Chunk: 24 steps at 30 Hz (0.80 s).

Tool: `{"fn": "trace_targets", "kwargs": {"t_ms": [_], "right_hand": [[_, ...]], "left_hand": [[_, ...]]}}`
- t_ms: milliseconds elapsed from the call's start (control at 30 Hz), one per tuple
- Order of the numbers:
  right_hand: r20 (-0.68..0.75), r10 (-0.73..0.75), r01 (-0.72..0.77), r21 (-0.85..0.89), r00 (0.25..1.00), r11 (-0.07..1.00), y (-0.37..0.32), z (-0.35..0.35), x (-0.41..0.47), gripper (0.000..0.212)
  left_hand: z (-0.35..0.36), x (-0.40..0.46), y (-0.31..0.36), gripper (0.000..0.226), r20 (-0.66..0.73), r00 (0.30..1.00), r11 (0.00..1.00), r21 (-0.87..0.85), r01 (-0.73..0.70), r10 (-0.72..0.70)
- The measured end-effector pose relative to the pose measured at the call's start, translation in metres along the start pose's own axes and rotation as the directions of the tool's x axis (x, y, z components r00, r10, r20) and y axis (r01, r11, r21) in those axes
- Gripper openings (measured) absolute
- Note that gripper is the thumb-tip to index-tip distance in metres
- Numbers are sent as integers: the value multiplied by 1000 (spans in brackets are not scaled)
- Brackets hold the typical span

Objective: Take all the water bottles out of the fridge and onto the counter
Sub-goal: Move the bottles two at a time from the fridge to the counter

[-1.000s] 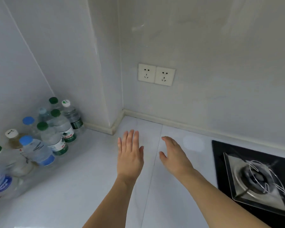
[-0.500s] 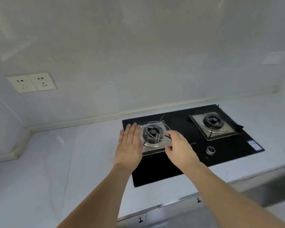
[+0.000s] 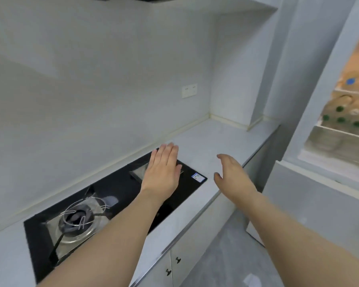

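Observation:
The open fridge (image 3: 327, 177) shows at the far right. On its shelf stand several water bottles (image 3: 347, 118) seen from above, most with green caps, and one blue cap (image 3: 350, 81) on the shelf above. My left hand (image 3: 163, 170) hovers flat and empty over the right burner of the hob. Beside it my right hand (image 3: 231, 177) is held out over the white counter (image 3: 220, 139), fingers relaxed, holding nothing. Both hands are well short of the fridge.
A black gas hob (image 3: 112, 206) with two burners is set into the counter. A wall socket (image 3: 189, 90) is on the back wall. Cabinet doors with small knobs (image 3: 177, 259) sit below, and grey floor (image 3: 236, 255) lies between counter and fridge.
My view has swung right, from the counter corner with the set-down bottles, across the hob, to the open fridge. Both hands stayed empty and open in front of me.

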State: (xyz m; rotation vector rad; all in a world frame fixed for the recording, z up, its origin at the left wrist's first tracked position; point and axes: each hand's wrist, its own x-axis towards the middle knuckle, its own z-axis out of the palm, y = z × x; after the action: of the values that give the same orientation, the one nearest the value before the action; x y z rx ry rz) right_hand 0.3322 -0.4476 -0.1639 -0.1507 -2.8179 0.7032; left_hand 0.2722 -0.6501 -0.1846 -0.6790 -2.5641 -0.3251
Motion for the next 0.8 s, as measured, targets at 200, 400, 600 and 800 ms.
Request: {"fn": "trace_targets", "kwargs": {"t_ms": [200,400,600,800], "right_hand": [[-79,136,-139,-30,988,990,70,-58,16,56],[-169,213,-221,-31,962,975,129,-94,55,56],[-246,243,-265,-62,938,962,180,-127,109,56],[-319,319,-346,-31,893,938,231,-159,182,53]], "left_hand": [[24,81,65,58,-8,989,989,-12,-148,148],[62,164,105,56,-21,957,953,-84,-291,290],[100,248,145,57,-20,915,908,-117,-403,404],[137,340,194,56,-68,879,858,-196,-475,472]]}}
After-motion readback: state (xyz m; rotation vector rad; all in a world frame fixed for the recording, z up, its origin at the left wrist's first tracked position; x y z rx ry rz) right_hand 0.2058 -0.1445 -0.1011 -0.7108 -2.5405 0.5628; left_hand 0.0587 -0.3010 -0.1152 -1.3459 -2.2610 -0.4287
